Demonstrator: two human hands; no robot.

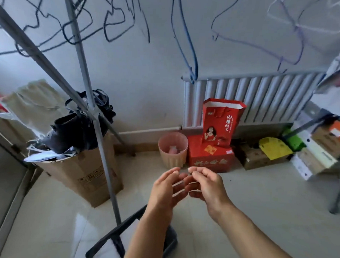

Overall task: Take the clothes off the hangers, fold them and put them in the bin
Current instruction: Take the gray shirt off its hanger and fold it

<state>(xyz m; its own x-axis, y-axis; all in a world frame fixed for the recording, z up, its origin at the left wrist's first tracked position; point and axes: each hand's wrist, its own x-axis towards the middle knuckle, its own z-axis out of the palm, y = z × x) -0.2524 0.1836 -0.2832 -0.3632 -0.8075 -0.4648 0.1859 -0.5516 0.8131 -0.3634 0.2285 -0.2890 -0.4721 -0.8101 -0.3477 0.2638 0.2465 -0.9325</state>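
Hands: the left hand [166, 189] and the right hand [208, 183] are up in front, close together. The fingers are softly bent and hold nothing. The fingertips almost meet; I cannot tell if they touch.
Bin: the dark bin [115, 231] sits on the floor, low down, partly under the left arm. White folded clothes [106, 254] lie inside it.
Hangers: the wire hangers [113, 20] up high look bare. A blue hanger [189, 50] hangs near the radiator [261, 97].
Clothes left: a beige cloth [31, 103] hangs far to the left. It may be the next one to take.
What could go wrong: the bare hangers hang close together, so a reaching arm might catch one and knock it down. The rack pole [99, 141] stands right by the bin, so a bump could shake the rack. Cloth pulled off too fast might drop on the floor.
Writing: the red paper bag [221, 122] has white Chinese words that look like 山楂树下. The red box [211, 158] under it has gold words, too blurry to read. The print on the cardboard box [85, 171] is too blurry too.
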